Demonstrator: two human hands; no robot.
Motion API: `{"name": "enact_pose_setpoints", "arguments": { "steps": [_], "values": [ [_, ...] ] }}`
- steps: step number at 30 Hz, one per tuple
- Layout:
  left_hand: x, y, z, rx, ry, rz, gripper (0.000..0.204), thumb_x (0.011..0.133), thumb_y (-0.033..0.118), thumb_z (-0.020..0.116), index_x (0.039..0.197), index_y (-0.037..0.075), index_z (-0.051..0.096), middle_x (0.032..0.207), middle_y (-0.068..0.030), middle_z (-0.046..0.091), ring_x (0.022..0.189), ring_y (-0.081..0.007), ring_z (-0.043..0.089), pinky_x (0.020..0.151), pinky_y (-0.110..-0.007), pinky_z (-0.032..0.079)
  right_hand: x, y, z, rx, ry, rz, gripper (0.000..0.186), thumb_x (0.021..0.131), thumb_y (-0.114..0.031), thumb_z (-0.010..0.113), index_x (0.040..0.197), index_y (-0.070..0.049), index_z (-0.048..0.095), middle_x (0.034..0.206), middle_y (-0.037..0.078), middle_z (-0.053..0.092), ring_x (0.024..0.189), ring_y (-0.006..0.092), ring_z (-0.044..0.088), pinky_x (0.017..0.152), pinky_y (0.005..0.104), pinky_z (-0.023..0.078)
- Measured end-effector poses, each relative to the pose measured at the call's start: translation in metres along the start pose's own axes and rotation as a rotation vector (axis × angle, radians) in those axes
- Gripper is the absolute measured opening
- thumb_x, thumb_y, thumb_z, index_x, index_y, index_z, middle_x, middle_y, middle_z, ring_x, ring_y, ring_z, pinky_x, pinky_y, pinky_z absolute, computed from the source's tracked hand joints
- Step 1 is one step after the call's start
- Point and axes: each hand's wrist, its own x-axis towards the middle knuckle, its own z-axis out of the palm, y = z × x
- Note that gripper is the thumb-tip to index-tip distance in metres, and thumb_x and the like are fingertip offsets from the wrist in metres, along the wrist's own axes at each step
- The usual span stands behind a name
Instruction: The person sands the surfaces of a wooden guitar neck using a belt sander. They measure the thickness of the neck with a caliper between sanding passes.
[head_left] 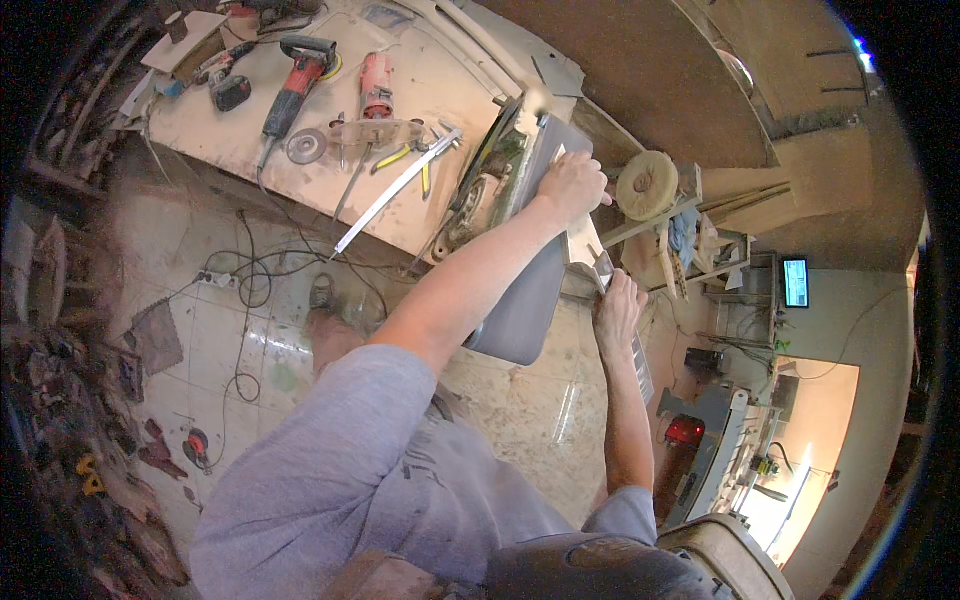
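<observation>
My left hand (573, 188) is closed over a pale, flat piece with a notched end (581, 243). The piece lies along the edge of a long dark grey slab with rounded corners (532, 305). Nearer to me on the right, my right hand (620, 302) is closed beside the notched end, its fingers around something small and greyish that I cannot make out. A pale strip (642, 368) shows beyond the right wrist. Left of the slab is a dusty machine part (484, 190).
On the dusty workbench (230, 155) lie a red-black polisher (297, 85), a red power tool (377, 88), a cordless drill (229, 85), a caliper (398, 188) and yellow-handled pliers (392, 158). Cables (250, 270) trail over the tiled floor. A round pale roll (646, 185) stands right.
</observation>
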Motion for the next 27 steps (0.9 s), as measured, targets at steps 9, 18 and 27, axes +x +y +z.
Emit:
{"name": "enact_pose_setpoints", "arguments": {
  "steps": [9,18,27],
  "values": [
    [-0.002,0.007,-0.005,0.008,-0.035,-0.099,0.046,0.084,0.05,0.07,0.085,0.004,0.076,0.09,-0.0091,0.071,0.1,-0.0276,0.064,0.089,-0.042,0.05,0.008,0.019,-0.002,0.009,-0.098,-0.008,0.057,0.077,-0.003,0.076,0.129,0.0,0.051,0.11,0.017,0.062,0.107,0.0347,0.06,0.094,0.048,0.04],
    [-0.004,0.009,-0.01,0.126,-0.082,-0.153,0.044,0.088,0.051,0.068,0.092,0.008,0.077,0.096,-0.0074,0.07,0.102,-0.0256,0.063,0.089,-0.042,0.048,0.017,0.018,-0.008,0.035,-0.098,-0.034,0.05,0.084,0.003,0.064,0.131,0.001,0.048,0.111,0.018,0.06,0.11,0.035,0.058,0.097,0.049,0.037],
    [-0.004,-0.01,-0.025,0.243,-0.061,-0.156,0.055,0.089,0.058,0.064,0.097,0.004,0.074,0.102,-0.0126,0.068,0.106,-0.0294,0.06,0.093,-0.045,0.047,0.049,0.023,0.012,0.019,0.012,-0.106,0.048,0.09,-0.005,0.058,0.137,-0.007,0.048,0.112,0.011,0.06,0.109,0.0281,0.058,0.096,0.0495,0.04]
  ]
}}
